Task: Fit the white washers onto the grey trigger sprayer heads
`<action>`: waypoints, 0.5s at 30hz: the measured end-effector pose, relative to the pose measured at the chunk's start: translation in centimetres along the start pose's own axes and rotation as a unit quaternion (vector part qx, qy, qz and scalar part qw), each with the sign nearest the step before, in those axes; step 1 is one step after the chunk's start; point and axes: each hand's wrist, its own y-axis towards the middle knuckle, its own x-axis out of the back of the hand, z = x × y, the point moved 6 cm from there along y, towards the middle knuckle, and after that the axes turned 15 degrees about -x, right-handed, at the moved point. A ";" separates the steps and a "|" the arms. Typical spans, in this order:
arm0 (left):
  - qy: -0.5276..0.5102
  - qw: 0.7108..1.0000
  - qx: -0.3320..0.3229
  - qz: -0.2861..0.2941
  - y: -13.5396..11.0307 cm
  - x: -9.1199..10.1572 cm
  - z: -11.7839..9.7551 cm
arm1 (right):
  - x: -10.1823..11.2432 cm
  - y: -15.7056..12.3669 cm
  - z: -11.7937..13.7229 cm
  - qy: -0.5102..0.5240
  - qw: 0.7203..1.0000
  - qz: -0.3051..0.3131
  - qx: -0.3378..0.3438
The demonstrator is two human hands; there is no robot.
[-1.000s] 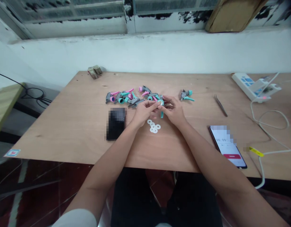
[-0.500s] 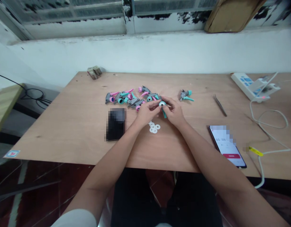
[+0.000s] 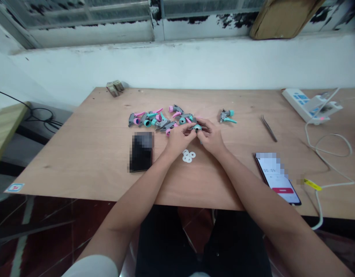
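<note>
two hands meet just above the worktop [image 3: 79, 161], the left hand [image 3: 179, 139] and the right hand [image 3: 212, 139] nearly touching at the fingertips. both are curled closed rather than spread, pinching one small teal plastic sprayer part [image 3: 197, 127] between them. that part sits at the centre of the grip, just in front of the heap of grey, teal and pink trigger sprayer heads [image 3: 154, 121]. only its teal ring and dark centre show, so exactly how it sits in the fingers cannot be told.

it looks light and stiff, a moulded piece that could slip from smooth fingertips and may flex at its thin stem. its ring or body seems the surest place to take hold.

just below the hands lies a small cluster of white flat washers [image 3: 187, 156]. compared with half a second earlier, the hands have closed in, and the teal stem that hung below the fingers is now almost covered.

further off lie a lone sprayer head [image 3: 227, 116], a pair of tweezers [image 3: 269, 128] and a phone showing a timer [image 3: 277, 179].
</note>
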 end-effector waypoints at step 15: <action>0.127 0.987 0.013 0.094 -0.5 1.5 -2.7 | 4.9 1.6 -0.4 -0.252 0.953 -0.168 0.001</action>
